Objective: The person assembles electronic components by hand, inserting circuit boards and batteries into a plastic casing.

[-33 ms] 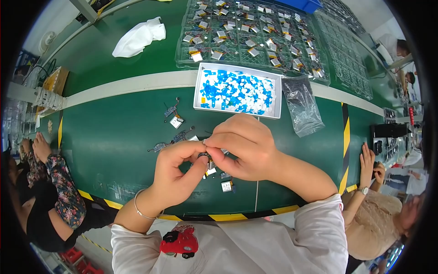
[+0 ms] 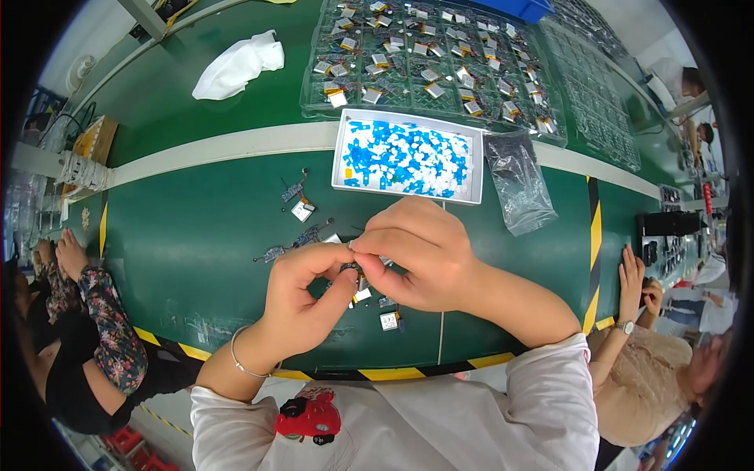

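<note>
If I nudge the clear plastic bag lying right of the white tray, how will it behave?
The clear plastic bag looks crumpled and flat, so probably floppy and light; a push would likely fold it, not slide it. Its glossy film may be slippery. It lies beside the white tray, apparently touching its corner.

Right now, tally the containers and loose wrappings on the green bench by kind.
White box of blue and white pieces: 1
Clear compartment trays: 2, the second
Clear plastic bag: 1
White cloth: 1
Total: 5
</note>
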A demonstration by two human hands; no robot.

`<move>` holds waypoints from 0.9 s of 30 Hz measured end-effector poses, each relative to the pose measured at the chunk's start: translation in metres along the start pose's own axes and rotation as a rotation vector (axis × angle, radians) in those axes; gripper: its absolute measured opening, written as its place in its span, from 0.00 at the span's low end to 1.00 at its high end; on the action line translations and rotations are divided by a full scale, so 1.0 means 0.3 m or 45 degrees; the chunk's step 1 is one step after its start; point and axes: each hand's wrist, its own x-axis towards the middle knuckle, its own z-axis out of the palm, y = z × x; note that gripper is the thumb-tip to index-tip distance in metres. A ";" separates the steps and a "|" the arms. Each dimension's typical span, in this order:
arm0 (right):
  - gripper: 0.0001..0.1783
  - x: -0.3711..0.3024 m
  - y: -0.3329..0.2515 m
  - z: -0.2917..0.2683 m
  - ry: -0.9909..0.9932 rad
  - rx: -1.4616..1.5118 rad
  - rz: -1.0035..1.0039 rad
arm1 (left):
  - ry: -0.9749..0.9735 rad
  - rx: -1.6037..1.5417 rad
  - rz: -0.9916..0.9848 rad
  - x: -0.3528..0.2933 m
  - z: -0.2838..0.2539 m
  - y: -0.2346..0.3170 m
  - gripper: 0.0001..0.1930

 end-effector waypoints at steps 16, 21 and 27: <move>0.04 0.051 0.197 -0.204 -0.240 -0.550 0.552 | 0.203 0.223 -0.160 0.037 -0.036 0.088 0.13; 0.06 0.069 0.249 -0.203 -0.195 -0.572 0.640 | 0.441 0.207 -0.193 0.048 -0.163 0.111 0.07; 0.09 0.192 0.396 -0.133 -0.350 -0.757 0.630 | 0.307 0.172 -0.287 0.032 -0.350 0.100 0.05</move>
